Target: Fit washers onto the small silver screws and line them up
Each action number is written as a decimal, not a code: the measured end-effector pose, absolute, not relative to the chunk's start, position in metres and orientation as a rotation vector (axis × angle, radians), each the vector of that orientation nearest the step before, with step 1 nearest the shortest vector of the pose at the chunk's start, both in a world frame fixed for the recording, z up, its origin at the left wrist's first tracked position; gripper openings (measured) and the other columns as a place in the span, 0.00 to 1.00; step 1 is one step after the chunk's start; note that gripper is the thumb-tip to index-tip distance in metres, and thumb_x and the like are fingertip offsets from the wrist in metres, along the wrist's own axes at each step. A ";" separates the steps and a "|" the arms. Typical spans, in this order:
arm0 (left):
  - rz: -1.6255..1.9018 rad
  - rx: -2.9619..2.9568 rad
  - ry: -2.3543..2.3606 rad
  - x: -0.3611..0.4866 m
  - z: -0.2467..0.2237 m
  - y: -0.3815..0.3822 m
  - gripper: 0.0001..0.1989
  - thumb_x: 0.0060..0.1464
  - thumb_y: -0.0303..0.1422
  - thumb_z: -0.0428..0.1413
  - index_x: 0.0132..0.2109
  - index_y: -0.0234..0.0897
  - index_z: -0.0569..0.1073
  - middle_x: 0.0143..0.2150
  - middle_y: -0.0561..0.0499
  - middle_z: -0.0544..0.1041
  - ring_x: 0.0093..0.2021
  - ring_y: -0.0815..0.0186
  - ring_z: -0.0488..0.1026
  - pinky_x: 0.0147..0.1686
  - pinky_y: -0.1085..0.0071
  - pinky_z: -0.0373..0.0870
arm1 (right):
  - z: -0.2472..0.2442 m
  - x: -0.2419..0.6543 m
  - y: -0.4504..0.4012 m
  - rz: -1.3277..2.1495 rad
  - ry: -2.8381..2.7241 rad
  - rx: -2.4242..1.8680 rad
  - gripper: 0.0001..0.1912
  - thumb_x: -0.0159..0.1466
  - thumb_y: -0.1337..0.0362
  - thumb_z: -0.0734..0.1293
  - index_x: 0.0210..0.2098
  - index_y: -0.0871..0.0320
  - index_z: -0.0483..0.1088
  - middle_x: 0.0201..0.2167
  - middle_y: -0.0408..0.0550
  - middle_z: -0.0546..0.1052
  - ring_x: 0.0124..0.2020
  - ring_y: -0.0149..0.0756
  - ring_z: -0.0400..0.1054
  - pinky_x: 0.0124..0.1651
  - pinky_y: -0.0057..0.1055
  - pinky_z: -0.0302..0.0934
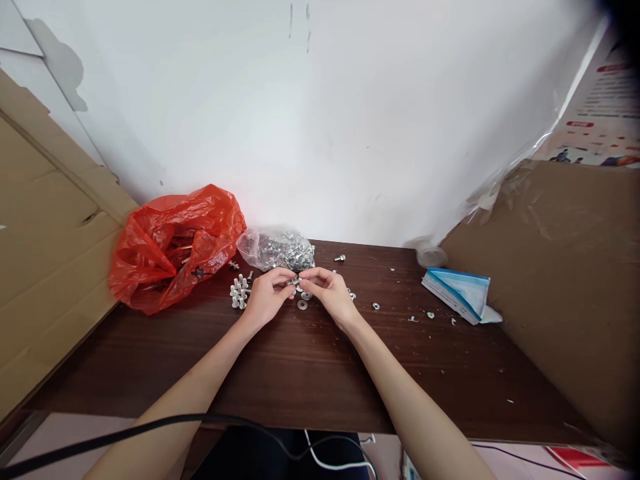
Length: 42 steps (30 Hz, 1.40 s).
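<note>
Thumb and fingers of my left hand (270, 297) pinch a small silver bolt (295, 282) in front of me. My right hand (331, 295) closes on the same bolt from the other side; its fingertips hide part of it, and I cannot tell whether a nut or washer is on it. Just below the fingers, a flat washer (302, 305) lies on the dark wooden table (305, 373). To the left of my left hand stands a cluster of several bolts (239, 292). Behind my hands sits a clear plastic bag (287, 250) full of small metal hardware.
A red plastic bag (175, 247) stands at the back left by a cardboard panel (50, 220). One bolt (340, 258) and a nut (376, 306) lie to the right. Farther right are a blue-and-white packet (457, 293) and a brown board (555, 293). A black cable (165, 421) crosses the front.
</note>
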<state>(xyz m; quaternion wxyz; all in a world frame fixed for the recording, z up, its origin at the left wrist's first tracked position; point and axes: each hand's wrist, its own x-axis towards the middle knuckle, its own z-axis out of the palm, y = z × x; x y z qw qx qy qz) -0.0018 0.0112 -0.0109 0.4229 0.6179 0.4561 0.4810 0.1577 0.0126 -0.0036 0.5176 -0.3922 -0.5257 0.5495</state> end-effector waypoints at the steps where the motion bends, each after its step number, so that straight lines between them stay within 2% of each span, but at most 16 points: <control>1: 1.196 1.547 1.147 -0.002 -0.010 0.011 0.13 0.47 0.32 0.58 0.41 0.33 0.72 0.38 0.46 0.80 0.27 0.67 0.75 0.34 0.67 0.76 | -0.004 0.158 0.013 1.313 -1.278 -0.934 0.15 0.48 0.58 0.75 0.32 0.58 0.74 0.28 0.44 0.77 0.31 0.33 0.70 0.39 0.32 0.65; 5: 1.161 1.590 1.182 -0.003 -0.010 0.010 0.15 0.47 0.30 0.57 0.45 0.34 0.70 0.37 0.47 0.80 0.26 0.67 0.76 0.33 0.68 0.76 | -0.007 0.157 0.013 1.206 -1.416 -0.915 0.11 0.51 0.59 0.73 0.33 0.57 0.73 0.29 0.45 0.76 0.31 0.33 0.70 0.38 0.32 0.65; 10: 1.131 1.671 1.209 -0.004 -0.014 0.011 0.16 0.49 0.28 0.55 0.47 0.35 0.69 0.37 0.47 0.80 0.27 0.66 0.76 0.33 0.68 0.75 | -0.004 0.157 0.009 0.893 -1.656 -0.931 0.05 0.58 0.64 0.67 0.34 0.56 0.73 0.33 0.45 0.73 0.32 0.32 0.69 0.37 0.31 0.63; 14: 1.093 1.807 1.240 -0.004 -0.015 0.011 0.16 0.51 0.27 0.53 0.48 0.36 0.68 0.38 0.48 0.81 0.29 0.65 0.77 0.37 0.66 0.74 | 0.003 0.159 0.006 0.779 -1.743 -0.933 0.05 0.58 0.66 0.67 0.33 0.55 0.74 0.31 0.45 0.72 0.31 0.33 0.68 0.37 0.32 0.63; 18: 1.124 1.917 1.265 -0.004 -0.015 0.009 0.16 0.52 0.26 0.53 0.50 0.37 0.68 0.39 0.49 0.81 0.37 0.63 0.78 0.42 0.66 0.73 | 0.004 0.161 0.007 0.799 -1.756 -0.944 0.04 0.57 0.66 0.68 0.33 0.55 0.74 0.31 0.45 0.73 0.31 0.34 0.69 0.37 0.32 0.63; 32: 1.204 2.002 1.253 -0.003 -0.009 0.006 0.14 0.53 0.27 0.53 0.48 0.38 0.68 0.39 0.49 0.81 0.39 0.63 0.79 0.42 0.67 0.74 | 0.003 0.164 0.008 0.767 -1.757 -0.933 0.04 0.58 0.67 0.68 0.33 0.57 0.74 0.32 0.46 0.75 0.31 0.33 0.70 0.37 0.31 0.65; 42: 1.303 2.028 1.237 -0.003 -0.005 0.005 0.09 0.53 0.29 0.54 0.43 0.38 0.68 0.40 0.50 0.80 0.42 0.63 0.79 0.41 0.69 0.74 | 0.003 0.163 0.009 0.786 -1.706 -1.020 0.07 0.59 0.61 0.68 0.34 0.58 0.74 0.29 0.46 0.77 0.30 0.34 0.69 0.35 0.30 0.64</control>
